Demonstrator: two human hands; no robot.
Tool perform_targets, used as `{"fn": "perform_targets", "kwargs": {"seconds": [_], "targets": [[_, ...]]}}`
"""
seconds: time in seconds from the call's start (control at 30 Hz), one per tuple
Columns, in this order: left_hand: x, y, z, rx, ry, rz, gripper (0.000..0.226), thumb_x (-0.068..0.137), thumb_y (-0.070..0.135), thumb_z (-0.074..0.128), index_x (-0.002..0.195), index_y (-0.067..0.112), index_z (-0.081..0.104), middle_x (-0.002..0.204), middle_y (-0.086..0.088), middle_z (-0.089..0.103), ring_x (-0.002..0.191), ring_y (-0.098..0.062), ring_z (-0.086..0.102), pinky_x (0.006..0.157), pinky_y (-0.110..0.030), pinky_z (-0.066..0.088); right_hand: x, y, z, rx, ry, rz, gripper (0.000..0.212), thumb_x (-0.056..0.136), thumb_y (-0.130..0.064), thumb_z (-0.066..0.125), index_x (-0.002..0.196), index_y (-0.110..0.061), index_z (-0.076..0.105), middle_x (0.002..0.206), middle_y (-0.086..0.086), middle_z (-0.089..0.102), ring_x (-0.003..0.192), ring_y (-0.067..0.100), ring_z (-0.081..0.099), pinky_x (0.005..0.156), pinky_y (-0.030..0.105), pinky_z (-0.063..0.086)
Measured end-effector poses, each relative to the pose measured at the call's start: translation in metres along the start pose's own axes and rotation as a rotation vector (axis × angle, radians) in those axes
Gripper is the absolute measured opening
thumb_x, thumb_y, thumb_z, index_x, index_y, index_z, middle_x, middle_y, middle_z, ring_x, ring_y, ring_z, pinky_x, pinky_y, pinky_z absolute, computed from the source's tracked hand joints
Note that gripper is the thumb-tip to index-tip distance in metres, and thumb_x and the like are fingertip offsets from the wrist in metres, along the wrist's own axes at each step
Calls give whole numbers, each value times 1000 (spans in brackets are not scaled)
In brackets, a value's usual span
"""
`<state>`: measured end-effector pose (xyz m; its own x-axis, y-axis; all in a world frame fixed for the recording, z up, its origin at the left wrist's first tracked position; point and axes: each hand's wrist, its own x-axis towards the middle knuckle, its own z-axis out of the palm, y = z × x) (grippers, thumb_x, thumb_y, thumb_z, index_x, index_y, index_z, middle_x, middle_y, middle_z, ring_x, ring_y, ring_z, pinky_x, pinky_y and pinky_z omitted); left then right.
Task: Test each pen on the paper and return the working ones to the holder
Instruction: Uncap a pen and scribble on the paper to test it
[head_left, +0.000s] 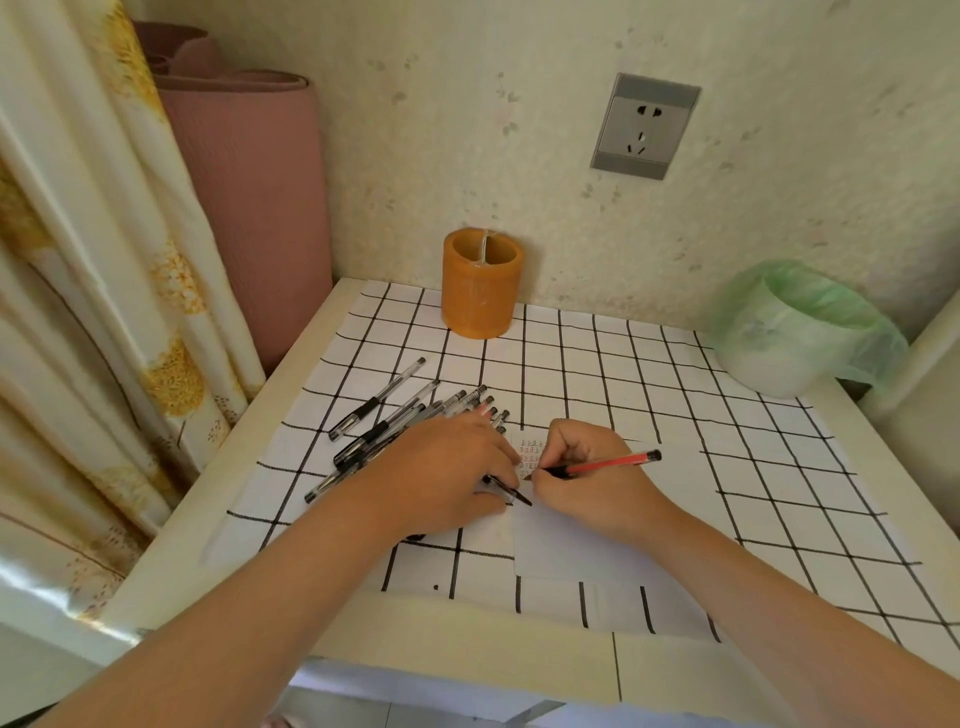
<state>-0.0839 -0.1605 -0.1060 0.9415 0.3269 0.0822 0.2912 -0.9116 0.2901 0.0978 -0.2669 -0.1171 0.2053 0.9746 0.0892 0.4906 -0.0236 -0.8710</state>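
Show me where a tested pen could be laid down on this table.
Bare grid cloth lies between the orange holder and the green-lined bin, and right of the paper. Crowded: the pen pile by the left hand.

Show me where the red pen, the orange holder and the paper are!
red pen (613, 464): head view, middle of its red barrel.
orange holder (480, 299): head view, front of its wall.
paper (571, 545): head view, bare lower part of the sheet.

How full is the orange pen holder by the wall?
Seemingly empty: the orange holder stands upright and nothing pokes above its rim; its bottom is hidden.
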Motion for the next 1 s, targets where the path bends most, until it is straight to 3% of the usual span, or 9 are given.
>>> {"fn": "perform_targets", "kwargs": {"seconds": [0.07,0.2,0.33,0.43,0.73,0.9,1.0], "targets": [[0,0,0,-10,-1,-8,27,91,47,62,116,40,71,135,24,57,136,0,34,109,-21,27,0,0,1,-36,-20,-17,21,73,5,68,64,-8,55,62,4,56,52,6,45,47,21,36],[1,1,-2,-40,-6,-5,23,92,45,63,111,39,74,133,24,58,132,3,36,96,2,5,0,3,0,-18,-20,-20,19,73,2,67,64,-8,54,64,9,56,54,8,45,48,24,35],[0,0,-2,-35,-31,-7,23,92,46,62,112,42,73,134,24,58,133,1,36,105,-15,27,1,5,1,-31,-9,-22,20,75,3,68,65,-7,55,65,8,57,55,8,46,48,26,36],[1,1,-3,-21,-47,-23,23,93,47,61,112,45,73,133,25,58,134,1,35,102,-15,24,1,4,1,-24,-22,-13,19,77,5,68,66,-4,55,65,8,57,53,6,45,47,23,36],[3,4,-6,-51,-58,-86,18,91,46,65,107,45,74,131,27,58,134,0,32,108,-29,33,1,3,1,-60,-37,5,18,77,1,69,68,-7,56,65,10,60,52,6,45,47,21,36],[4,5,-6,-44,-60,-89,19,91,45,65,107,44,74,131,27,58,132,2,32,98,-18,28,1,5,2,-91,-22,13,22,75,-2,69,65,-11,52,58,-1,52,51,6,40,47,22,33],[3,5,-6,-52,-55,-98,19,91,44,65,107,44,74,130,26,59,132,1,33,103,-22,33,0,5,3,-72,-10,16,20,75,0,69,66,-9,53,59,-1,52,51,6,41,46,23,33]]}}
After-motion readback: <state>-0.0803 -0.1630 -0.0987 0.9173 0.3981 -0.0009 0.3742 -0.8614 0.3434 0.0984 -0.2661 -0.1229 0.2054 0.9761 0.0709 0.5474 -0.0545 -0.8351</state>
